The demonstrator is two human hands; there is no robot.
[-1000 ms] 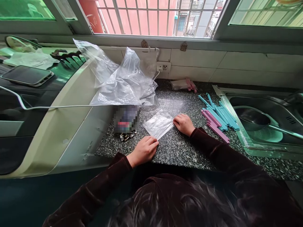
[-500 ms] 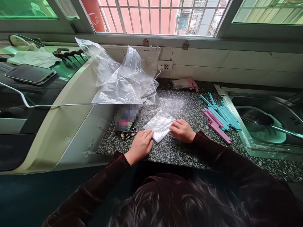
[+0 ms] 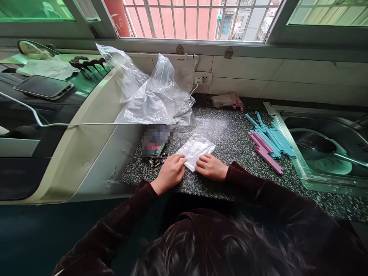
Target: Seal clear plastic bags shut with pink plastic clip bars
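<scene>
A small folded clear plastic bag [image 3: 196, 148] lies flat on the speckled granite counter [image 3: 227, 130]. My left hand [image 3: 170, 172] rests at its near left corner, fingers curled onto the plastic. My right hand [image 3: 209, 166] sits at its near right edge, fingers bent and pressing on the bag. Both hands touch the bag close together. Dark velvet sleeves cover both arms.
A heap of large clear plastic bags [image 3: 152, 96] stands behind. A blurred dark object [image 3: 156, 140] lies left of the bag. Blue and pink clip sticks [image 3: 268, 140] lie to the right, beside a steel sink [image 3: 322, 149]. A phone [image 3: 44, 86] rests on the left appliance.
My right hand slid left along the bag's near edge toward my left hand. The bag now looks narrower, folded more compactly. My left hand shifted slightly up onto the bag.
</scene>
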